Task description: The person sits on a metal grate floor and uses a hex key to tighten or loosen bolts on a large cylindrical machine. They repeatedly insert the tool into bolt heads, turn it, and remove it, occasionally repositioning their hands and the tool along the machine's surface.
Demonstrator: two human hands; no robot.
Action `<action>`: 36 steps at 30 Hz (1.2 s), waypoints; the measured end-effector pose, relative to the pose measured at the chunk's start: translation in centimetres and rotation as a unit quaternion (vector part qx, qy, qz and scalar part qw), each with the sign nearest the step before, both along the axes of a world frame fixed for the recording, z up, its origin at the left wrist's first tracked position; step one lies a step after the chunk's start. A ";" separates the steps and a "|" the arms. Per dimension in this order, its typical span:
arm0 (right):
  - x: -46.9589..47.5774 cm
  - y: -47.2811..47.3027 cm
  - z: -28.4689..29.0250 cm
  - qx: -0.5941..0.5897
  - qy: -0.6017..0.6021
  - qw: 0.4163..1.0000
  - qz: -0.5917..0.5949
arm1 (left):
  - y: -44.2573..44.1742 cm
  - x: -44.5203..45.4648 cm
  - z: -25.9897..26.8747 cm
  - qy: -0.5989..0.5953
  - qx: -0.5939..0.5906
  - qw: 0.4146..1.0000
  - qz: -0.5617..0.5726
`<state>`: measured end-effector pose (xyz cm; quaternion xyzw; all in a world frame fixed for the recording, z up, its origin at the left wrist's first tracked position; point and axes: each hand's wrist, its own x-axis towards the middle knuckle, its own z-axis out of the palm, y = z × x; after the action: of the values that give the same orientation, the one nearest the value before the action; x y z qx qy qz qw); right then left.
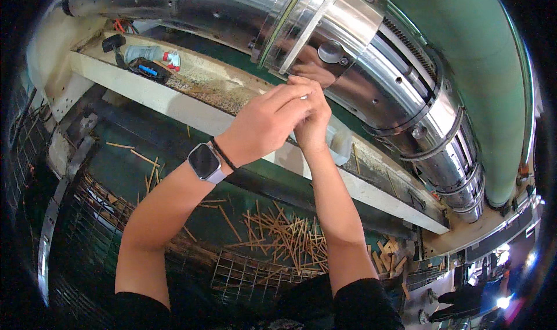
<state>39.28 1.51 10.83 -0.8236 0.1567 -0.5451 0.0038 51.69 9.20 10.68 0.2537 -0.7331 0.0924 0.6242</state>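
Note:
Both hands meet in front of a polished steel machine cylinder (343, 64), close to the edge of its collar ring (300, 38). My left hand (270, 121), with a watch (204, 161) and a dark band at the wrist, lies over the fingers of my right hand (317, 112). A tiny white piece shows between the fingers; which hand holds it, and what it is, I cannot tell. The right fingertips are close under the collar, and contact cannot be told. Behind the right wrist is a translucent plastic container (339, 145).
A pale metal trough (196, 112) runs below the cylinder, holding a spray bottle (143, 54), a black-headed mallet (114, 44) and dust. Many thin strips (291, 238) lie scattered beneath, by a wire grid (243, 273). A green roller (483, 82) stands at right.

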 end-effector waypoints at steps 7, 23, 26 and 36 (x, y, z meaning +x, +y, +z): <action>-0.3 0.1 -0.4 -0.003 -0.019 1.000 0.009 | -1.3 0.3 1.1 0.209 0.252 0.877 -0.350; -0.5 -0.9 -0.3 0.014 0.007 1.000 0.020 | 0.0 -0.4 0.1 -0.013 0.051 0.998 -0.017; -0.1 -0.7 -0.5 0.031 -0.009 0.998 0.055 | -0.7 -0.2 -0.2 0.107 0.090 0.977 -0.163; -0.2 -1.7 -1.2 0.051 0.009 0.997 0.055 | -1.3 0.1 1.4 -0.063 0.001 0.996 -0.057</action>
<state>39.05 -0.22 9.65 -0.8345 0.1392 -0.5280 0.0743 51.78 7.90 12.08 0.2054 -0.7844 0.0716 0.5808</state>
